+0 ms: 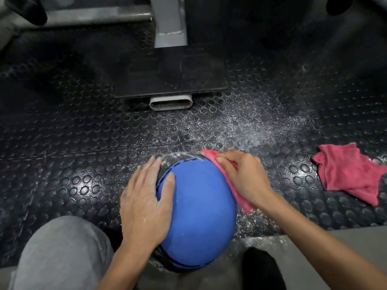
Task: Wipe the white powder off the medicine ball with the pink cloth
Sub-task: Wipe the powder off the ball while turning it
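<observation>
Medicine ball (199, 206) btwn the 2 hands: left hand (144, 204) flat, fingers straight, on its left side; right hand (245, 176) pinches pink cloth (243, 200) at far-right edge, beside leftover white powder (178, 156)

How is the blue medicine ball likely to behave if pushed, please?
Being round, the medicine ball would probably roll; the left hand lies flat against it, seemingly steadying it. Powder at its far edge might make it slippery.

No legible text, logo or number anywhere: ball (201, 216), held cloth (244, 201), spare cloth (345, 172), mat (83, 143) and frame (170, 21) are all unmarked.
</observation>
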Action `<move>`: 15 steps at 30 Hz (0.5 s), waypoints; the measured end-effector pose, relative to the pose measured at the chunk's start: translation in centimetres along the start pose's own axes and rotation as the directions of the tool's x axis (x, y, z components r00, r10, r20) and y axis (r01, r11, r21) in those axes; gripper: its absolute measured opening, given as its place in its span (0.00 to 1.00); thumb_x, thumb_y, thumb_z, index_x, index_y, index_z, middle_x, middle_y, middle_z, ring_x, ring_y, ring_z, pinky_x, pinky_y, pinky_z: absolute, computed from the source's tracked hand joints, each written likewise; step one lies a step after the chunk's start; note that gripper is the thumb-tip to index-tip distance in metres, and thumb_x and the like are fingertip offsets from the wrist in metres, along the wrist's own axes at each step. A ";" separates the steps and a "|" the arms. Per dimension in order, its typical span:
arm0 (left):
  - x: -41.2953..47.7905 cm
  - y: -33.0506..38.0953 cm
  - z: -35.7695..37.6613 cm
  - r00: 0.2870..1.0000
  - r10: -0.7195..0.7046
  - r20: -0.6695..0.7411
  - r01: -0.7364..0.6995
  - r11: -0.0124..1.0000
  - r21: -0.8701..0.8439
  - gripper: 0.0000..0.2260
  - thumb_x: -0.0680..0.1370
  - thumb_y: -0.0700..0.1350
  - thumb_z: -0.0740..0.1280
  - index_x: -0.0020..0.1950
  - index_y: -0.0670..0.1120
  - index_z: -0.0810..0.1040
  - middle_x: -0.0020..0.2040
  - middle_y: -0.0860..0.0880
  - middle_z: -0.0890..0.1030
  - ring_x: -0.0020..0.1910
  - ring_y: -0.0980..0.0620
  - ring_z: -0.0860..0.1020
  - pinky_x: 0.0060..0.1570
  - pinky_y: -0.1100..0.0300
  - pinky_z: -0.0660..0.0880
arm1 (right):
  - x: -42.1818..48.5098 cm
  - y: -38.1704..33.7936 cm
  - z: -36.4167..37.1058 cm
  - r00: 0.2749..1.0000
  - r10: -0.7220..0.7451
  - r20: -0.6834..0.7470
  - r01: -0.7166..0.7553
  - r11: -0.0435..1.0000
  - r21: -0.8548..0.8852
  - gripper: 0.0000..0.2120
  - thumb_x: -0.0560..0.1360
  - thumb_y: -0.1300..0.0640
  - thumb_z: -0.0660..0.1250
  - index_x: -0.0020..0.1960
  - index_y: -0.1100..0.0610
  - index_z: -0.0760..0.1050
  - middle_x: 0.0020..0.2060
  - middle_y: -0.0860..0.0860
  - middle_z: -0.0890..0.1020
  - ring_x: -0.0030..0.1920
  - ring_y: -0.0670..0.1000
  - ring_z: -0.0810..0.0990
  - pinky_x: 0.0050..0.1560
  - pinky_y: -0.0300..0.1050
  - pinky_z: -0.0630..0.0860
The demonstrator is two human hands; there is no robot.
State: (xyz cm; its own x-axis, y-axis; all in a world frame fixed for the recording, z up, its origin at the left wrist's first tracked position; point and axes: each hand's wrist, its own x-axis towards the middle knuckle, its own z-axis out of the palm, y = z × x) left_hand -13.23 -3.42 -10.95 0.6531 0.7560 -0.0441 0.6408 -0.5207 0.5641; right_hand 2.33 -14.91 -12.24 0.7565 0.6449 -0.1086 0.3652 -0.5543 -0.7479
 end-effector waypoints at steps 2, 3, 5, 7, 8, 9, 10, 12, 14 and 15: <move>0.0 0.1 0.0 1.000 0.014 0.006 -0.014 1.000 0.020 0.34 0.69 0.66 0.44 0.71 0.56 0.65 0.72 0.58 0.65 0.73 0.54 0.59 0.70 0.56 0.52 | -0.4 -0.8 -0.1 0.997 -0.078 -0.023 0.077 0.996 -0.038 0.12 0.75 0.45 0.61 0.54 0.46 0.79 0.48 0.45 0.82 0.42 0.47 0.80 0.45 0.43 0.76; 0.1 0.1 0.0 1.000 0.022 0.006 -0.022 1.000 0.020 0.34 0.69 0.66 0.44 0.71 0.55 0.65 0.72 0.58 0.65 0.73 0.54 0.60 0.70 0.55 0.53 | -0.9 -1.8 0.1 0.986 -0.162 -0.046 0.160 0.986 -0.048 0.14 0.75 0.42 0.60 0.53 0.45 0.80 0.49 0.42 0.82 0.46 0.47 0.79 0.48 0.44 0.75; 0.1 0.0 0.0 0.999 0.034 0.003 -0.034 0.999 0.012 0.33 0.70 0.65 0.46 0.71 0.54 0.67 0.71 0.57 0.66 0.72 0.53 0.61 0.70 0.54 0.55 | -2.1 -3.3 0.6 0.942 -0.329 -0.072 0.321 0.941 -0.103 0.15 0.75 0.42 0.58 0.51 0.45 0.81 0.48 0.40 0.81 0.47 0.47 0.77 0.45 0.44 0.76; 0.0 -0.2 0.0 0.999 0.040 0.011 -0.040 0.999 0.005 0.32 0.70 0.65 0.46 0.71 0.55 0.67 0.71 0.57 0.66 0.72 0.54 0.61 0.71 0.53 0.56 | -2.2 -3.0 1.1 0.933 -0.350 -0.080 0.336 0.930 -0.149 0.13 0.75 0.45 0.59 0.50 0.45 0.81 0.46 0.41 0.81 0.45 0.48 0.76 0.42 0.45 0.76; 0.0 -0.2 0.0 0.999 0.040 0.019 -0.040 0.999 0.004 0.32 0.70 0.65 0.46 0.71 0.55 0.66 0.72 0.57 0.65 0.72 0.54 0.61 0.71 0.53 0.55 | -1.7 -2.4 1.0 0.955 -0.285 -0.080 0.273 0.953 -0.130 0.11 0.76 0.46 0.60 0.51 0.45 0.80 0.46 0.42 0.81 0.45 0.49 0.76 0.43 0.47 0.76; 0.0 -0.1 0.0 0.999 0.037 0.021 -0.037 0.999 0.005 0.33 0.70 0.65 0.46 0.71 0.55 0.66 0.72 0.58 0.65 0.72 0.54 0.60 0.71 0.54 0.54 | -1.0 -1.7 0.8 0.979 -0.190 -0.070 0.183 0.978 -0.094 0.10 0.76 0.48 0.61 0.52 0.45 0.80 0.47 0.43 0.81 0.46 0.49 0.77 0.46 0.49 0.76; 0.0 -0.1 0.0 0.999 0.034 0.018 -0.034 0.999 0.010 0.33 0.70 0.66 0.45 0.71 0.56 0.65 0.72 0.58 0.65 0.73 0.55 0.60 0.71 0.54 0.53 | -0.2 -1.0 0.3 0.994 -0.096 -0.048 0.093 0.993 -0.066 0.09 0.76 0.49 0.62 0.53 0.45 0.79 0.49 0.44 0.81 0.47 0.48 0.78 0.49 0.49 0.76; 0.0 0.3 0.0 0.999 0.037 0.018 -0.038 0.999 0.033 0.33 0.69 0.66 0.44 0.71 0.56 0.65 0.72 0.58 0.65 0.73 0.55 0.59 0.70 0.56 0.52 | 0.6 -0.5 -0.5 1.000 -0.014 0.007 0.015 0.997 -0.078 0.09 0.77 0.50 0.62 0.52 0.47 0.80 0.51 0.43 0.81 0.45 0.47 0.79 0.50 0.48 0.76; 0.1 0.6 0.1 0.999 0.051 0.018 -0.052 0.997 0.052 0.34 0.69 0.65 0.44 0.71 0.56 0.66 0.72 0.58 0.65 0.73 0.55 0.59 0.70 0.57 0.52 | 0.2 -1.5 -0.5 0.994 -0.112 0.004 0.112 0.988 -0.105 0.09 0.77 0.49 0.62 0.49 0.48 0.81 0.50 0.42 0.81 0.47 0.49 0.79 0.48 0.48 0.76; 0.2 0.6 0.1 0.998 0.056 0.020 -0.057 0.997 0.049 0.34 0.69 0.65 0.44 0.71 0.55 0.66 0.72 0.58 0.65 0.73 0.55 0.59 0.69 0.58 0.52 | -0.4 -2.6 -0.3 0.979 -0.206 -0.015 0.203 0.974 -0.105 0.10 0.77 0.48 0.61 0.49 0.48 0.81 0.49 0.42 0.81 0.47 0.50 0.79 0.47 0.47 0.76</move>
State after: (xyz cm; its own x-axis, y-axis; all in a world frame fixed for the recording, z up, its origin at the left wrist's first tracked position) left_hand -12.68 -3.63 -10.65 0.6960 0.7174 -0.0290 0.6215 -0.5817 0.5248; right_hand 1.21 -13.91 -10.10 0.6733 0.7372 0.0572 0.5659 -0.4639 -0.6816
